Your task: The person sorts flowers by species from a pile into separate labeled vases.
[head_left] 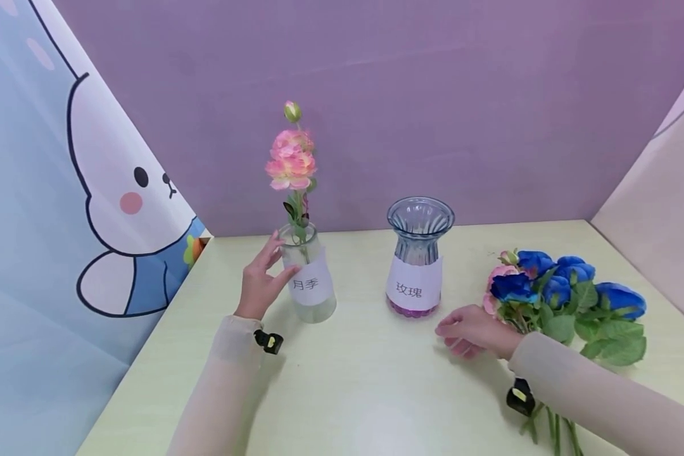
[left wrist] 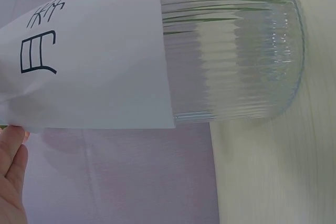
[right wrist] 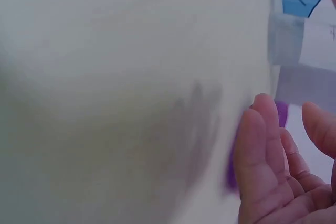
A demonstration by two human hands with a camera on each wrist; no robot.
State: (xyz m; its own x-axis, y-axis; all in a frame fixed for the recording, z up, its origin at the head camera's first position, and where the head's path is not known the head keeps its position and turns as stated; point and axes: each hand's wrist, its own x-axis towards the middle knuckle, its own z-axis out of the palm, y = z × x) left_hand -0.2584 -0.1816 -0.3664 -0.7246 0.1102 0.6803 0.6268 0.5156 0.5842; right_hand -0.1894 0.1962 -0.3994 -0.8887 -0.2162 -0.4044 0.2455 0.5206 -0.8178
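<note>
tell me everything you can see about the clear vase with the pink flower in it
The clear vase looks like glass, roughly cylindrical, with a round open rim, fine ribs in its wall and a rounded bottom edge. A white label, seemingly paper, bears two black characters across its front. It stands about upright on the table, left of the blue-grey vase. A pink flower rises from it, stem inside. The left hand grips its left side.

The clear jar looks like glossy ribbed glass, its label matt paper, the tabletop smooth.
</note>
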